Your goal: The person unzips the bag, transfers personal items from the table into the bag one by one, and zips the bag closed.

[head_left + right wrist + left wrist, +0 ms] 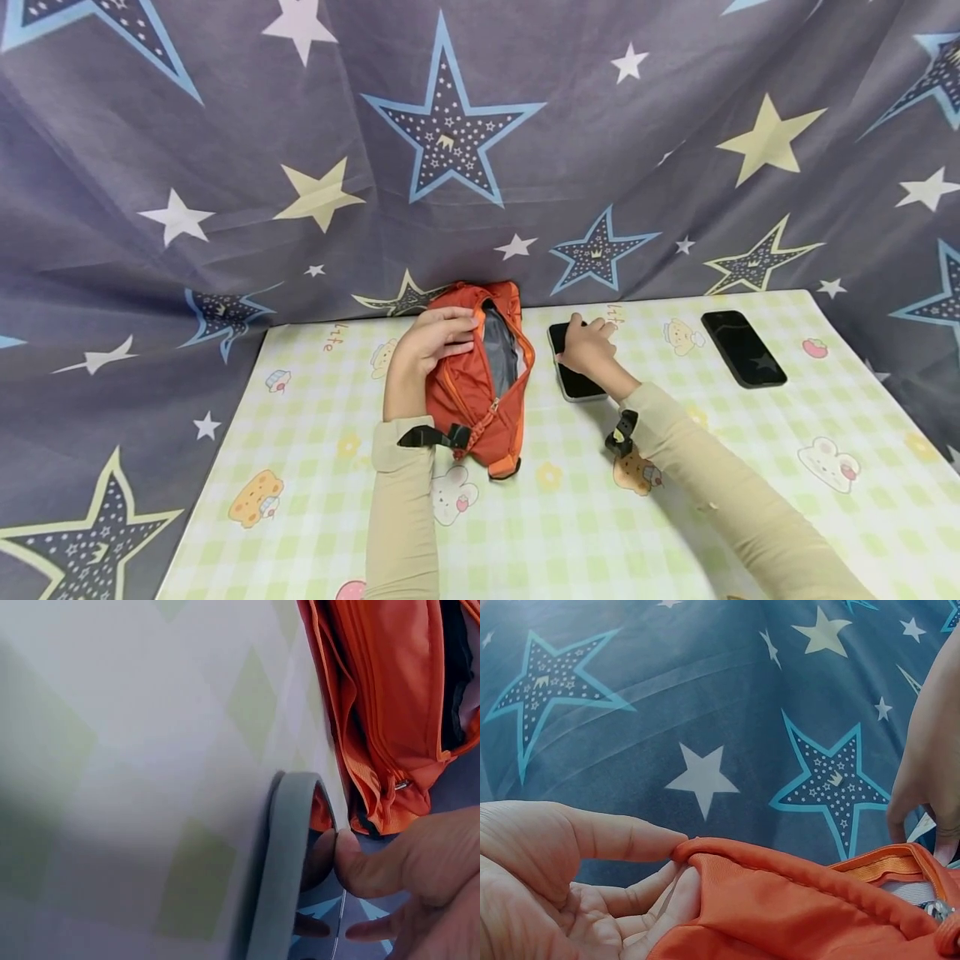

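An orange-red waist bag (pixel 468 417) lies on the table with its zipper undone and a grey lining showing. My left hand (pixel 438 337) holds the bag's left upper edge; in the left wrist view its thumb and fingers pinch the fabric rim (pixel 742 859). Right of the bag, a black-screened phone (pixel 579 387) with a pale edge lies flat, screen up. Over its upper part, my right hand (pixel 590 346) grips it with bent fingers. The right wrist view has the thumb (pixel 367 866) against the phone's edge; some fingertips are hidden.
A second black phone (pixel 744 348) lies farther right. The table's checked cloth (pixel 300 467) carries cartoon prints. Behind the far edge hangs a star-patterned curtain (pixel 510 233), close to the top of the bag. Small black cameras are strapped to both wrists.
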The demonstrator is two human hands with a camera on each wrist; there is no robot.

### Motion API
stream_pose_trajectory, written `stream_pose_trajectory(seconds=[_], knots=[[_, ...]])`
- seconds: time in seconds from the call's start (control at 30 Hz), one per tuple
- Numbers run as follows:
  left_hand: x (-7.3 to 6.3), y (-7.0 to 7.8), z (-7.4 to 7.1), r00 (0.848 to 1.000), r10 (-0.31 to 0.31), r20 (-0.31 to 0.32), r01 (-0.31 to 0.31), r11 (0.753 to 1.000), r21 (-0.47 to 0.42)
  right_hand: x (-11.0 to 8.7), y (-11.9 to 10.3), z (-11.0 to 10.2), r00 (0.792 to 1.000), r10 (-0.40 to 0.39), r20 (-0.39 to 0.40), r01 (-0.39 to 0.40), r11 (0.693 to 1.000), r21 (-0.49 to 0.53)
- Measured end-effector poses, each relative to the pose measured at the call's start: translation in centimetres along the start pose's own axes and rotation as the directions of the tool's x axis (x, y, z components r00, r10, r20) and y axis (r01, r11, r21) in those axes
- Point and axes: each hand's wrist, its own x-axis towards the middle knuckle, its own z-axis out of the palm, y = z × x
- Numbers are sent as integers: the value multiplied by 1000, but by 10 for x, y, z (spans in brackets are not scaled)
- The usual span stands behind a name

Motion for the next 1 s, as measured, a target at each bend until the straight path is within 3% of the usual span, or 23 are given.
stream_pose_trajectory(seconds=[1.0], knots=[[3,0,2,999,-31,-18,31,999,24,12,3,-11,997,28,76,-22,996,-87]])
